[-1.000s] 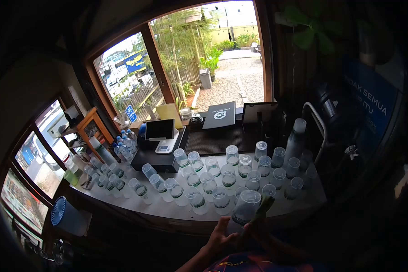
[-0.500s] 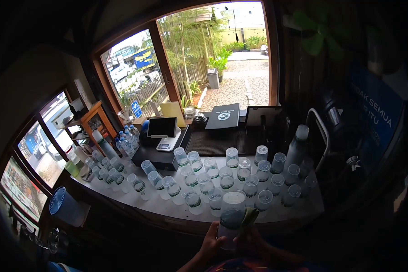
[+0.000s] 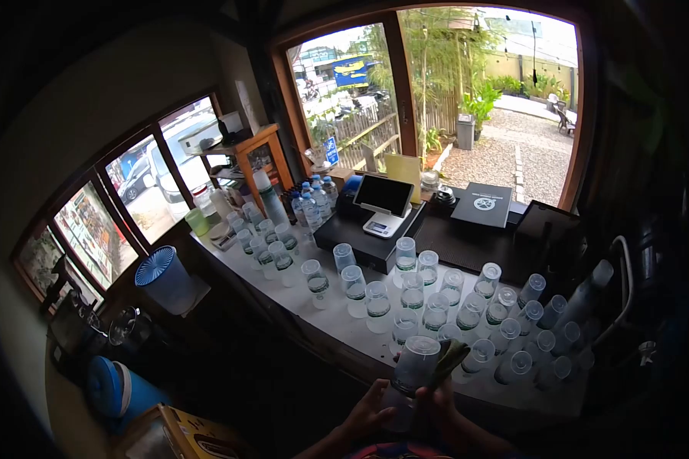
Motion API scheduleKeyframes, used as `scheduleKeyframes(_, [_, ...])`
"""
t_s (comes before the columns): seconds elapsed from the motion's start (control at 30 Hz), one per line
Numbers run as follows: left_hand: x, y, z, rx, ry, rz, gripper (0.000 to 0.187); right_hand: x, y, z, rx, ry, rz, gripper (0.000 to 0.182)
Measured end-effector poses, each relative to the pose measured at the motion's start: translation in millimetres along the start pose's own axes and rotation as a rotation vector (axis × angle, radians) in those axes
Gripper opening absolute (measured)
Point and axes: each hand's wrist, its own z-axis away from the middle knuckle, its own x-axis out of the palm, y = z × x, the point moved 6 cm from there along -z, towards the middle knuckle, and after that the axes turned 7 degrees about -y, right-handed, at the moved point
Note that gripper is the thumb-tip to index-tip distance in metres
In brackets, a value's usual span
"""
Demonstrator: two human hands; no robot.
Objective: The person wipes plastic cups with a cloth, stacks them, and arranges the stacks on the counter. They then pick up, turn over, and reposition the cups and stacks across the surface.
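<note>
An upside-down clear plastic cup (image 3: 416,366), possibly more than one nested together, is held up in front of me near the counter's front edge. My left hand (image 3: 373,407) is closed around its left side. My right hand (image 3: 439,399) is closed on a folded olive-green cloth (image 3: 453,358) against the cup's right side; shadow hides part of its fingers. Just beyond, several upturned plastic cups (image 3: 377,306) with dark green bands stand on the white counter (image 3: 321,325).
A tablet stand (image 3: 383,200) sits on a black box behind the cups. Several water bottles (image 3: 314,206) and another cup group (image 3: 262,249) stand at left. A tall cup stack (image 3: 589,287) is at right. A blue-lidded container (image 3: 161,271) stands lower left.
My view has swung left, so the counter appears further right. The cup and cloth stay in my hands, and the cup is tilted a little more to the right.
</note>
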Motion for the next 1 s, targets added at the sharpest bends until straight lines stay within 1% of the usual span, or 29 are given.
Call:
scheduleKeyframes(0.03, [-21, 7, 11, 0.077, 0.117, 0.011, 0.078, 14, 13, -8, 0.005, -0.068, 0.029, 0.09])
scheduleKeyframes(0.1, [-59, 21, 31, 0.221, 0.319, 0.024, 0.076, 64, 28, -23, 0.004, -0.294, 0.167, 0.096])
scheduleKeyframes(0.13, [-66, 31, 41, 0.278, 0.381, 0.003, 0.074, 71, 50, -30, 0.091, -0.365, 0.166, 0.101])
scheduleKeyframes(0.23, [-78, 30, 65, 0.092, 0.301, 0.179, 0.076, 102, 43, -80, 0.212, -0.483, -0.378, 0.105])
scheduleKeyframes(0.27, [-83, 24, 68, 0.015, 0.159, 0.389, 0.079, 120, 19, -91, 0.171, -0.351, -0.493, 0.108])
scheduleKeyframes(0.37, [-128, 46, 89, 0.375, 0.423, 0.232, 0.084, 144, 95, -86, 0.262, -0.552, -0.185, 0.113])
scheduleKeyframes(0.4, [-137, 46, 92, 0.32, 0.438, 0.226, 0.085, 166, 92, -89, 0.17, -0.54, -0.074, 0.115])
scheduleKeyframes(0.43, [-143, 47, 98, 0.264, 0.455, 0.223, 0.085, 174, 97, -95, 0.133, -0.521, 0.042, 0.114])
scheduleKeyframes(0.47, [-149, 47, 103, 0.21, 0.473, 0.222, 0.086, 180, 99, -104, 0.218, -0.535, -0.092, 0.111])
scheduleKeyframes(0.5, [-152, 48, 107, 0.143, 0.401, 0.273, 0.085, 187, 95, -117, 0.306, -0.547, -0.226, 0.108])
scheduleKeyframes(0.53, [-156, 48, 112, 0.072, 0.331, 0.32, 0.083, 201, 76, -137, 0.262, -0.572, -0.462, 0.104])
scheduleKeyframes(0.57, [-171, 47, 120, 0.053, 0.278, 0.31, 0.085, 207, 65, -146, 0.189, -0.476, -0.576, 0.104])
scheduleKeyframes(0.63, [-199, 38, 128, 0.005, 0.156, 0.296, 0.088, 223, 71, -147, 0.109, -0.528, -0.514, 0.109])
scheduleKeyframes(0.7, [-224, 46, 135, 0.181, 0.319, 0.131, 0.082, 222, 137, -128, 0.142, -0.631, -0.111, 0.111])
scheduleKeyframes(0.73, [-231, 50, 133, 0.234, 0.363, 0.022, 0.081, 228, 131, -120, 0.113, -0.525, 0.043, 0.111])
scheduleKeyframes(0.8, [-232, 56, 123, 0.301, 0.434, -0.219, 0.079, 210, 147, -138, 0.128, -0.446, 0.007, 0.109])
scheduleKeyframes(0.83, [-229, 56, 118, 0.32, 0.452, -0.346, 0.079, 209, 137, -146, 0.139, -0.402, -0.008, 0.108])
scheduleKeyframes(0.87, [-238, 38, 110, 0.157, 0.296, -0.392, 0.081, 207, 115, -153, 0.099, -0.284, -0.231, 0.105])
scheduleKeyframes(0.9, [-242, 37, 102, 0.13, 0.202, -0.415, 0.081, 197, 104, -150, 0.01, -0.075, -0.277, 0.102])
scheduleKeyframes(0.97, [-246, 40, 80, 0.081, 0.004, -0.464, 0.083, 187, 103, -132, -0.157, -0.003, -0.109, 0.098])
scheduleKeyframes(1.0, [-248, 46, 70, 0.13, -0.017, -0.48, 0.082, 182, 116, -117, -0.172, -0.043, 0.127, 0.098])
